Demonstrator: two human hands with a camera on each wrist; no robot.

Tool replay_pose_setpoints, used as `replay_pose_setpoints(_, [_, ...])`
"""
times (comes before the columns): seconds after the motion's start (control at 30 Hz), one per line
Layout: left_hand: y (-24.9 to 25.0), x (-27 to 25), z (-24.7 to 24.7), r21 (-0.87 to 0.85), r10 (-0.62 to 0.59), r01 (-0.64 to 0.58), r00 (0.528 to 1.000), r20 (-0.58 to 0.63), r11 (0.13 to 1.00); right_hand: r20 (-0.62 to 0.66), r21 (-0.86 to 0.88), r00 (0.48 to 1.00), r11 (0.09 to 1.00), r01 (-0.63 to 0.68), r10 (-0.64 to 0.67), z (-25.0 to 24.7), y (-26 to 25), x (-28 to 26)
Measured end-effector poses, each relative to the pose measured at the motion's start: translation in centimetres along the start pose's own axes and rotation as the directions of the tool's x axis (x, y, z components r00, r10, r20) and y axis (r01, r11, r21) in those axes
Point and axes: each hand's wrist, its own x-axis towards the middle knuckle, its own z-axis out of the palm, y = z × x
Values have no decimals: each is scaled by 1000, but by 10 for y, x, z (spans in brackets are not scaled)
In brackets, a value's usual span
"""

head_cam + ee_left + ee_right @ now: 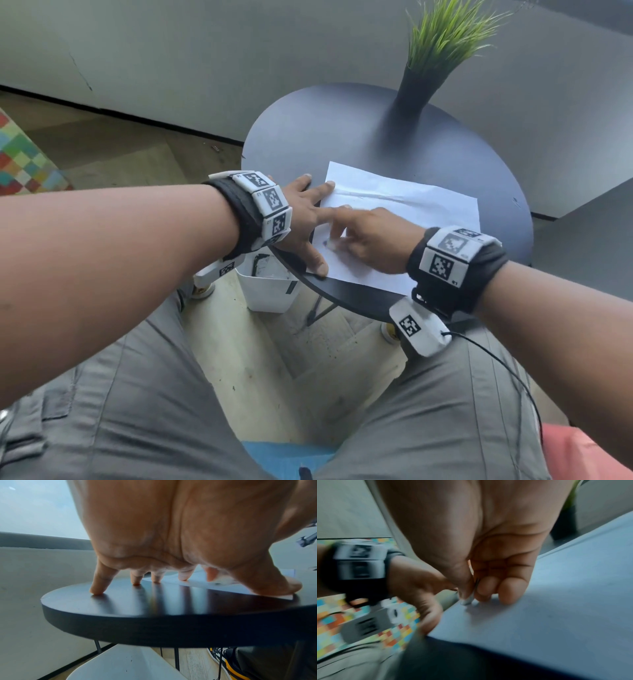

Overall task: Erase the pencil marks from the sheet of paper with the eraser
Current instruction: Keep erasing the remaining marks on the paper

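The left hand (301, 219) is spread flat, palm down, its fingers (98, 588) straight and splayed toward 1 o'clock with the thumb angled toward 5 o'clock. The right hand (368, 240) reaches in toward 9 o'clock, fingers curled, thumb and forefinger pinched together at the tips. Both forearms are bare, and each wrist wears a black band.

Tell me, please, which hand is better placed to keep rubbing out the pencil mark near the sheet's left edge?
The right hand: it already pinches the eraser against the sheet of paper, right beside the mark. The left hand is spread flat, pinning the sheet's edge to the round table.
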Motion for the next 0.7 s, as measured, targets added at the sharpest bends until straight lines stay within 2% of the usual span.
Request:
replay_pose_setpoints(0.1, [6, -4, -6, 29, 2, -2, 1000, 5, 1000, -132, 18, 982, 990, -137, 139, -8, 13, 2])
replay_pose_setpoints(0.13, [7, -5, -7, 42, 0, 0, 1000, 3, 999, -121, 3, 986, 993, -116, 116, -6, 9, -1])
replay_pose_setpoints(0.23, [9, -8, -7, 59, -14, 14, 1000, -4, 998, 35, -52, 998, 997, 55, -53, 12, -9, -17])
replay_pose_setpoints(0.27, [9, -8, -7, 51, -22, 22, 1000, -5, 998, 52, -43, 997, 998, 51, -49, 14, -10, -21])
replay_pose_setpoints(0.33, [10, -8, -5, 18, -49, 50, 999, -12, 999, -6, 0, 995, 995, -99, 99, 8, 4, -22])
replay_pose_setpoints(0.4, [10, -7, 0, 15, -95, 96, 995, -39, 995, -74, 67, 958, 960, -271, 275, -1, 26, -22])
replay_pose_setpoints(0.47, [8, -7, 5, 35, -108, 111, 990, -95, 993, -110, 146, 922, 924, -354, 370, -4, 41, -24])
replay_pose_setpoints(0.53, [4, -6, 10, 55, -23, 32, 988, -150, 998, -120, 175, 913, 914, -367, 390, -2, 46, -24])
replay_pose_setpoints(0.6, [1, -6, 11, 66, 87, -78, 985, -151, 995, -125, 195, 909, 908, -371, 398, -1, 45, -22])
replay_pose_setpoints(0.7, [-1, -4, 10, 79, 129, -119, 983, -134, 990, -132, 198, 906, 906, -373, 402, -4, 43, -20])
